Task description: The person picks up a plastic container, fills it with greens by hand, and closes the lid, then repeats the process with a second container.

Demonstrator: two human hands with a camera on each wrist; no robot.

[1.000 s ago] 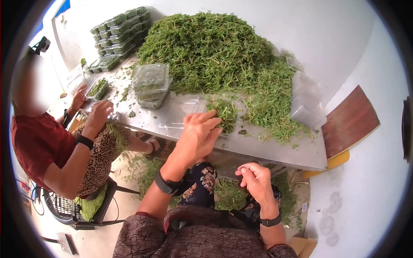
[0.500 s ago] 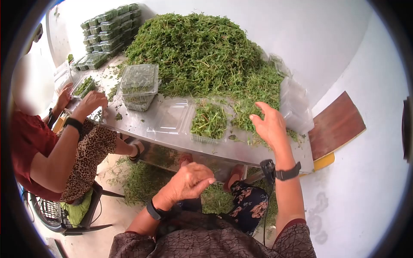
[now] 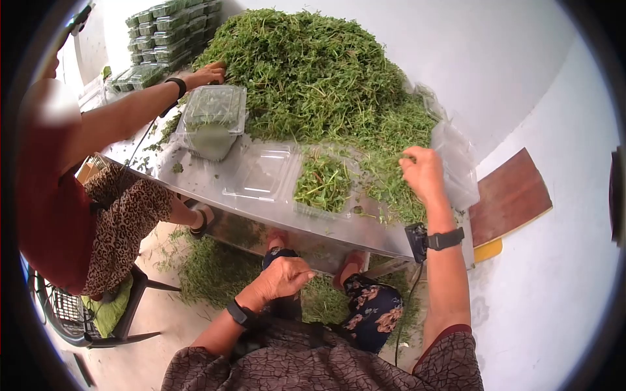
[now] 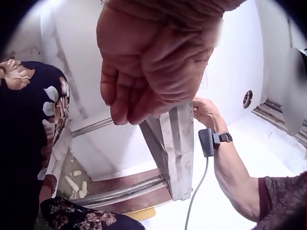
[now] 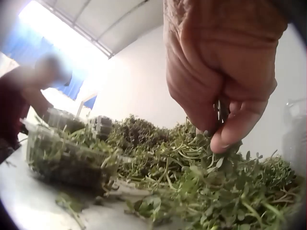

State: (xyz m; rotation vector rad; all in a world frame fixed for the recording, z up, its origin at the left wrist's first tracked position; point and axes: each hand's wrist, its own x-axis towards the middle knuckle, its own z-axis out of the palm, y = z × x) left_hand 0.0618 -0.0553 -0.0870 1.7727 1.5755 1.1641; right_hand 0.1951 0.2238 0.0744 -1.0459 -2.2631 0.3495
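My right hand (image 3: 427,174) is over the low right end of the heap of leafy greens (image 3: 313,72), near the table's right edge. Its thumb and fingers pinch a bit of greens (image 5: 221,158), as the right wrist view shows. Just left of it sits an open clear plastic box (image 3: 317,213) filled with greens, its hinged lid (image 3: 261,173) lying flat to the left. My left hand (image 3: 282,277) hangs in front of my body, off the table, fingers loosely curled. No thing shows in its palm in the left wrist view.
A short pile of clear boxes (image 3: 214,107) stands left of the lid. Filled boxes (image 3: 163,39) are stacked at the back left. Nested clear plastic (image 3: 454,163) borders the greens at right. Another person's arm (image 3: 143,107) reaches across the table's left side.
My right hand came up from below the table edge to the greens and now pinches some. My left hand withdrew from the filled box. The other person's arm has reached toward the heap.
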